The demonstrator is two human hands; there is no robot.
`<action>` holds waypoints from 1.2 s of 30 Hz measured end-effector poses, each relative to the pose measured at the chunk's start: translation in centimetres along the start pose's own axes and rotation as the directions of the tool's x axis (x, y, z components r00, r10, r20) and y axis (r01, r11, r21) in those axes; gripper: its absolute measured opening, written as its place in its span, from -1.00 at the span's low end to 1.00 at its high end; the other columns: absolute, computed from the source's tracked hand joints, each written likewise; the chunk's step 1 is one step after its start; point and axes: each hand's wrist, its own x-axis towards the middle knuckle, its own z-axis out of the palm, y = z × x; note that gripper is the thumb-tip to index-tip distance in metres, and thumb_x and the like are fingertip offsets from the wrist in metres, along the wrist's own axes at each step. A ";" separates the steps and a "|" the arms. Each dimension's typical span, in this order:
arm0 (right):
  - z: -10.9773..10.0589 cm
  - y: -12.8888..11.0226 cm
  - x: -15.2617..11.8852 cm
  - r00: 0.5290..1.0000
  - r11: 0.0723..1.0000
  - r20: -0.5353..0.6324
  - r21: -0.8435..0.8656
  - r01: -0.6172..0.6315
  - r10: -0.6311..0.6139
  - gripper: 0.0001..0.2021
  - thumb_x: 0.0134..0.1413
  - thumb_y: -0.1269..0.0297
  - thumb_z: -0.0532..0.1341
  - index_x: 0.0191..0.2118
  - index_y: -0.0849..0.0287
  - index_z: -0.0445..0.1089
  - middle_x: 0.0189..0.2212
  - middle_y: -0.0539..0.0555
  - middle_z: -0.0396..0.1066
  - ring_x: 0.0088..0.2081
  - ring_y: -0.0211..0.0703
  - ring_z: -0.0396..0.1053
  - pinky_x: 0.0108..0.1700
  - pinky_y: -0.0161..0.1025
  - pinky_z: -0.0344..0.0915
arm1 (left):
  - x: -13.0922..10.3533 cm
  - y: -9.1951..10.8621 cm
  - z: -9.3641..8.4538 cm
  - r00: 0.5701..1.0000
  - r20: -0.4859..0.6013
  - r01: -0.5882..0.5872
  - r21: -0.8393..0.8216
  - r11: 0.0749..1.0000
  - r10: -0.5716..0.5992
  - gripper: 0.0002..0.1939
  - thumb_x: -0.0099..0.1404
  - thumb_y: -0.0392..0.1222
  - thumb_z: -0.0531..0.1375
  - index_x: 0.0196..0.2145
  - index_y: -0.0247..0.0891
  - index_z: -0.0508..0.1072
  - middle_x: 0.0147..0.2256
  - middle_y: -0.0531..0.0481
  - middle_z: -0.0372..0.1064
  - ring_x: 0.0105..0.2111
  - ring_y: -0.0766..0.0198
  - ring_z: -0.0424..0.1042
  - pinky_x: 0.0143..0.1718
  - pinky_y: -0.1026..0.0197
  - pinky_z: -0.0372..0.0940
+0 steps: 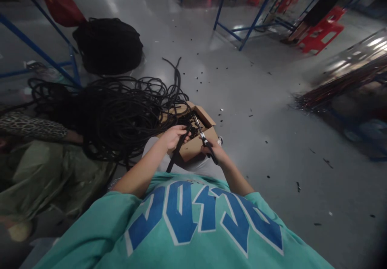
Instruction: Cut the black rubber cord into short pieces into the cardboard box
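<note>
Pinched in the fingers of my left hand [175,137] is a black tube [174,159], which runs down toward my lap. My right hand [214,150] grips a pair of scissors [203,136] by its dark handles, the blades pointing up and away over a cardboard box [193,147]. Small black cut pieces [196,130] lie inside that box, just beyond both hands. Left of the box spreads a large tangled heap of black tubing [121,112], some strands reaching over the box's edge. The scissor tips appear apart from the held tube.
A round black bundle [109,45] sits behind the heap. At left, a co-worker's patterned sleeve [33,126] reaches to the tubing. Blue table legs [236,35] and a red stool [322,35] stand farther back. Bundled strands [338,79] lie at right. Black scraps dot the grey floor [260,100].
</note>
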 end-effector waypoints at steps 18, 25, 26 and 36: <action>-0.7 -0.4 -0.7 0.989 0.986 0.147 -0.162 0.047 -0.023 -0.43 -0.38 0.45 0.20 -0.05 0.18 0.30 -0.49 -0.06 0.28 -0.43 -0.27 0.21 -0.33 -0.31 0.16 | -1.8 0.5 1.9 0.978 -0.049 -0.165 0.411 0.897 0.203 -0.84 -0.01 -0.29 0.20 -0.41 -0.39 0.34 -0.60 0.04 0.33 -0.70 0.45 0.23 -0.65 0.35 0.12; 0.3 0.3 -1.2 0.999 0.991 0.021 -0.128 0.048 -0.045 -0.47 -0.42 0.46 0.20 -0.12 0.22 0.39 -0.47 -0.05 0.34 -0.41 -0.26 0.25 -0.31 -0.31 0.18 | -1.7 0.3 2.0 0.942 -0.030 -0.224 0.687 0.691 0.335 -0.77 -0.03 -0.15 0.20 -0.42 -0.36 0.39 -0.64 0.09 0.29 -0.67 0.42 0.23 -0.62 0.35 0.12; 0.4 0.4 -1.2 0.999 0.990 0.005 -0.130 0.049 -0.049 -0.48 -0.43 0.47 0.20 -0.14 0.22 0.40 -0.46 -0.05 0.35 -0.40 -0.24 0.26 -0.30 -0.30 0.19 | -1.7 0.2 2.1 0.940 -0.035 -0.217 0.704 0.676 0.338 -0.76 -0.02 -0.13 0.19 -0.41 -0.36 0.40 -0.64 0.08 0.29 -0.67 0.42 0.23 -0.62 0.34 0.12; 0.8 1.2 -0.9 0.995 0.980 -0.069 -0.189 0.056 -0.071 -0.55 -0.41 0.47 0.21 -0.21 0.19 0.43 -0.34 -0.02 0.41 -0.26 -0.15 0.31 -0.20 -0.28 0.22 | -1.4 -0.1 1.6 0.882 -0.059 -0.178 0.876 0.448 0.467 -0.78 0.06 -0.15 0.13 -0.35 -0.30 0.45 -0.52 0.01 0.41 -0.55 0.33 0.33 -0.47 0.31 0.18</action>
